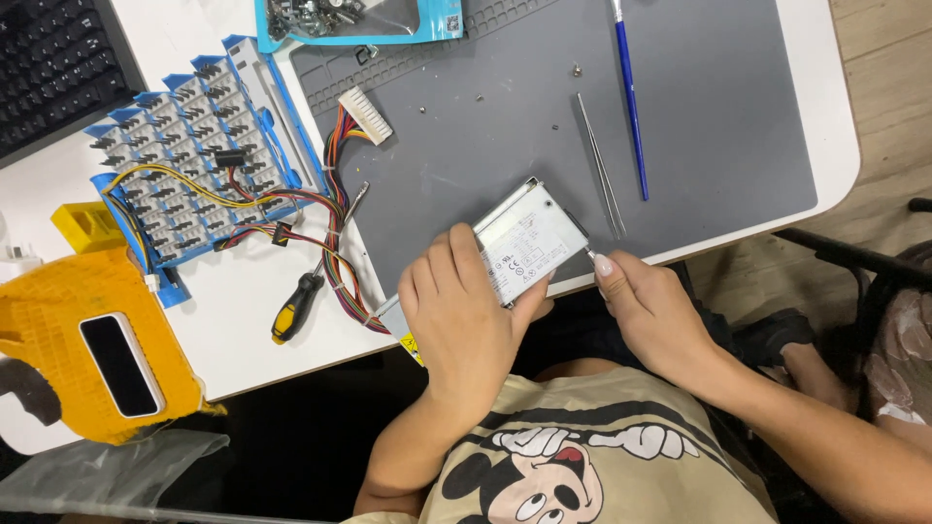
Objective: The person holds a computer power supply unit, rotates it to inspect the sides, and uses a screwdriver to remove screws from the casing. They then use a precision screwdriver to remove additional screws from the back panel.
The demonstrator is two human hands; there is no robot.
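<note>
My left hand (pixel 468 315) grips a silver metal power supply box (pixel 529 238) with a white label, holding it tilted at the near edge of the grey work mat (pixel 718 126). A bundle of coloured wires (pixel 330 228) runs from the box to a white connector (pixel 365 114). My right hand (pixel 652 309) pinches a thin metal tool whose tip touches the box's right corner (pixel 586 250); most of the tool is hidden in the fingers.
Tweezers (pixel 601 163) and a blue-handled brush (pixel 630 97) lie on the mat, with tiny loose screws (pixel 577 70). A yellow-black screwdriver (pixel 299 303), blue parts rack (pixel 199 146), yellow case (pixel 97 340), bag of hardware (pixel 359 19) and keyboard (pixel 49 58) sit left.
</note>
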